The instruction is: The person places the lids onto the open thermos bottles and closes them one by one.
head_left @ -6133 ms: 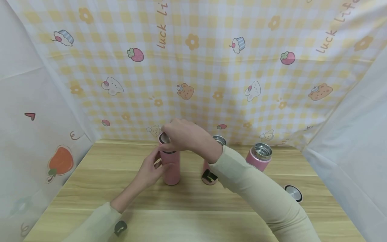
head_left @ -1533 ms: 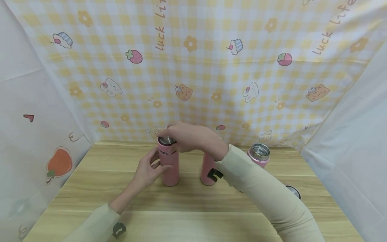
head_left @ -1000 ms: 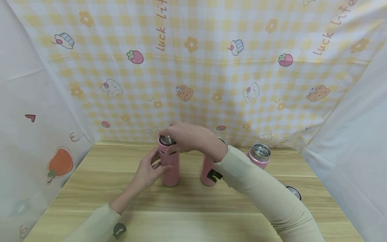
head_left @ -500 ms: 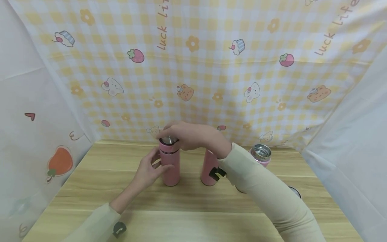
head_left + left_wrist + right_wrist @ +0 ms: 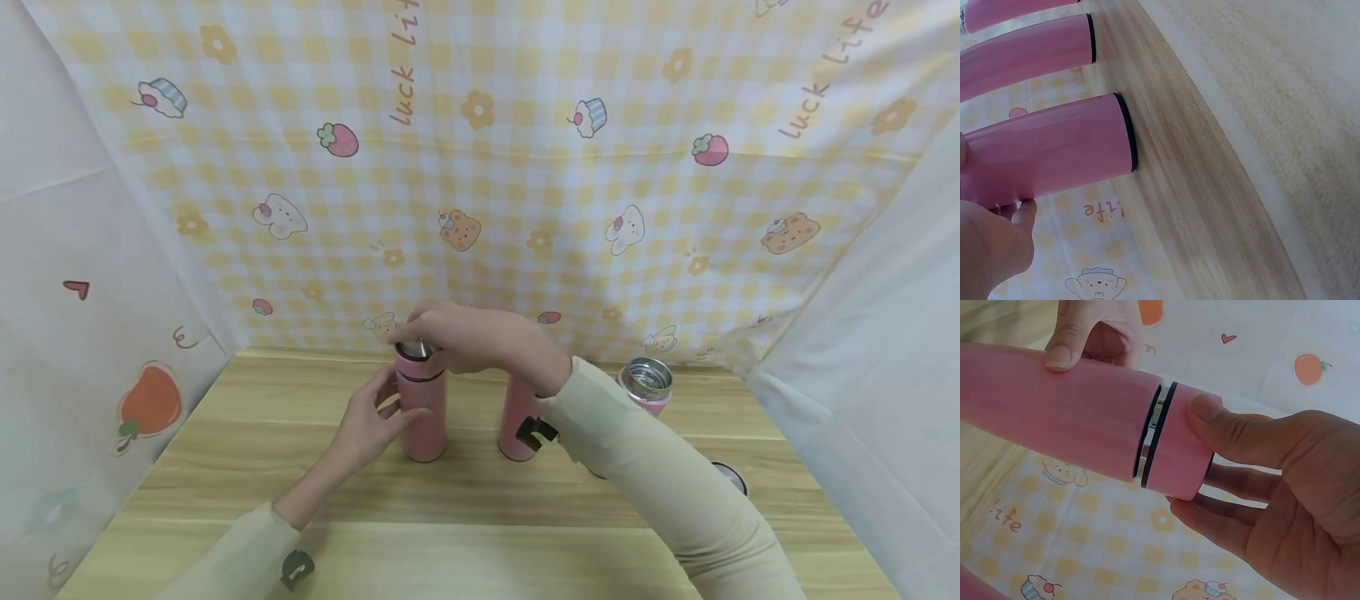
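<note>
A pink thermos bottle [image 5: 425, 429] stands upright on the left. My left hand [image 5: 367, 421] grips its side, thumb across the front and fingers behind. At its top my right hand [image 5: 468, 333] holds the pink lid [image 5: 1180, 440] between thumb and fingers. A narrow gap with silver neck shows between lid and body in the right wrist view. To the right stands a second pink bottle [image 5: 516, 421], its top hidden by my right hand and wrist. A third pink bottle [image 5: 647, 383], farther right, has an uncovered steel mouth; my sleeve hides most of its body.
A round lid with a metal face [image 5: 729, 477] lies on the wooden table [image 5: 480, 492] at the right, partly behind my sleeve. A yellow checked cloth [image 5: 525, 167] hangs behind the table, with white cloth [image 5: 97, 225] at the sides.
Since six seconds ago my right hand has shifted its grip round the lid and moved slightly right, showing more of the lid's front. My left hand has stayed in place on the bottle.
</note>
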A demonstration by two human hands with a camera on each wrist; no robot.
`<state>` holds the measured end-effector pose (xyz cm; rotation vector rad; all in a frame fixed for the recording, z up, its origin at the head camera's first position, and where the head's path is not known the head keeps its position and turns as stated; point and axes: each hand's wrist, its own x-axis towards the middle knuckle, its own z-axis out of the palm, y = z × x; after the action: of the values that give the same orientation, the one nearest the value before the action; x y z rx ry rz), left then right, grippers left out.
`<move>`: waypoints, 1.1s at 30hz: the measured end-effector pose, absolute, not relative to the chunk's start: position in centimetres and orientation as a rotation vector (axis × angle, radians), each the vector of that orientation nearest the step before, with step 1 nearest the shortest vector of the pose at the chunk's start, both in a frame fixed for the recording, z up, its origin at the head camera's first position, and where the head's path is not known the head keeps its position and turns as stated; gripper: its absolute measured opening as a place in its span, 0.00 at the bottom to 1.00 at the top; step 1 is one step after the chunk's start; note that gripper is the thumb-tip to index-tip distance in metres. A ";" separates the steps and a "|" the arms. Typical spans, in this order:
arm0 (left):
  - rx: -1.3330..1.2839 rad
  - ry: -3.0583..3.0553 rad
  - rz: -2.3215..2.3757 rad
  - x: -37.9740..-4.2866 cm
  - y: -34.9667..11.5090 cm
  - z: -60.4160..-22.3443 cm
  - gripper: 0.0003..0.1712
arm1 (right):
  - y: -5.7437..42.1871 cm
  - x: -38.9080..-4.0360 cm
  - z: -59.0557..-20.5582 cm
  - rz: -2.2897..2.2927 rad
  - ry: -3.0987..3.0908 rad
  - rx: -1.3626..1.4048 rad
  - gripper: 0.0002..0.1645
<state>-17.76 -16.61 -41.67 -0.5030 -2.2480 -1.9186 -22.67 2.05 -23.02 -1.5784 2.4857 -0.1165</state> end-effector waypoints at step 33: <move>-0.516 -2.229 -1.924 -17.9 -16.5 -41.7 0.41 | 2.4 -23.4 -24.2 -0.221 2.579 -1.661 0.38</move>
<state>-17.86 -16.48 -41.66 -0.5156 -2.2293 -1.9242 -23.36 2.36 -24.22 -1.6612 2.5791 -0.2208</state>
